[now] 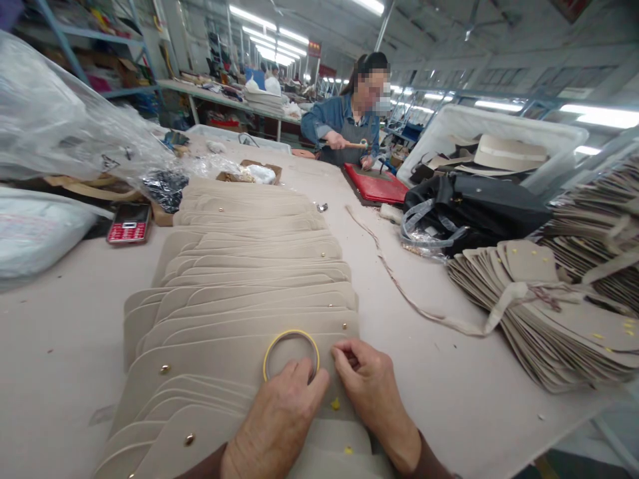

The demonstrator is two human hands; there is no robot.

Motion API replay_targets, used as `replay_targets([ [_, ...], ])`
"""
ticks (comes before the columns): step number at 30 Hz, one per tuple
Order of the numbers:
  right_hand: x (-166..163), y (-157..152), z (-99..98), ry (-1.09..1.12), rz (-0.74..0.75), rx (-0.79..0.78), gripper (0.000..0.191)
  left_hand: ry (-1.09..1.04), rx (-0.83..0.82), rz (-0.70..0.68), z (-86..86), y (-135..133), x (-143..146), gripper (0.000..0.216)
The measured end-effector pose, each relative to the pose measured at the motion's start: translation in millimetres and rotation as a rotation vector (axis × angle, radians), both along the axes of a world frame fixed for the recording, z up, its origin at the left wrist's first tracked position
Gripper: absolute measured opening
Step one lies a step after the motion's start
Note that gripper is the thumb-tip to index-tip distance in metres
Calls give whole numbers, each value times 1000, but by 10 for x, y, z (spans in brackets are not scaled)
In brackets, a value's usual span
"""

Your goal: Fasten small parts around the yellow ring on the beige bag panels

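A long overlapping row of beige leather pieces (249,266) with small brass studs runs up the table. On the nearest pieces lies a thin yellow tape ring (291,352). My left hand (282,412) rests closed on the ring's lower edge, fingers curled against it. My right hand (367,386) sits just right of the ring, its fingertips pinched together on the beige piece, near a brass stud (344,326). What the pinch holds is too small to make out. Small yellow scraps (335,403) lie between the hands.
A fanned stack of beige pieces (544,313) tied with a strip lies at right, with a black bag (479,209) and white bin (499,143) behind. A red calculator (128,224) and plastic bags (60,126) sit at left. A person (349,120) hammers over a red pad (375,184) at the far end.
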State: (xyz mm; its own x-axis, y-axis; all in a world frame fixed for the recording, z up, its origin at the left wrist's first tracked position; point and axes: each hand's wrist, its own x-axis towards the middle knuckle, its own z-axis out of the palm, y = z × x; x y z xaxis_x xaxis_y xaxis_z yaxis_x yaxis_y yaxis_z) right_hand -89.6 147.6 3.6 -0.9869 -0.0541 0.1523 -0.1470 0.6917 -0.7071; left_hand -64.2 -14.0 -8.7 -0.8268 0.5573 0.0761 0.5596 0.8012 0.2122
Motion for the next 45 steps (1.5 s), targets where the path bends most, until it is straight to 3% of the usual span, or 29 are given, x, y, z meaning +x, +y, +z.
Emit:
replay_targets([
  [4,-25,9,-43,6,4,37,10,-20,-16,4,8,-4,-5,24],
  [7,1,76,-73,-59,-54,-46,22,-52,-30,8,67,-11,-1,24],
  [10,59,169,-127,-85,-10,-125,15,-69,-36,13,102,-12,13,24],
  [16,75,193,-238,265,147,43,18,78,-47,24,28,-19,23,23],
  [24,-36,16,-153,140,82,176,15,-100,-36,26,148,-4,54,24],
  [27,-33,-6,-100,116,87,219,13,5,52,-28,111,-52,18,27],
  [30,5,49,-15,20,149,204,14,199,250,-74,103,-135,-61,22],
  [35,98,159,117,-86,181,-22,30,320,544,-142,183,-246,-142,33],
  [37,118,154,154,-9,170,-159,27,270,561,-148,203,-260,-138,42],
  [40,131,109,209,126,278,-256,22,265,550,-133,205,-250,-116,45],
  [45,139,51,238,320,431,-101,18,337,493,-129,178,-196,-107,39],
])
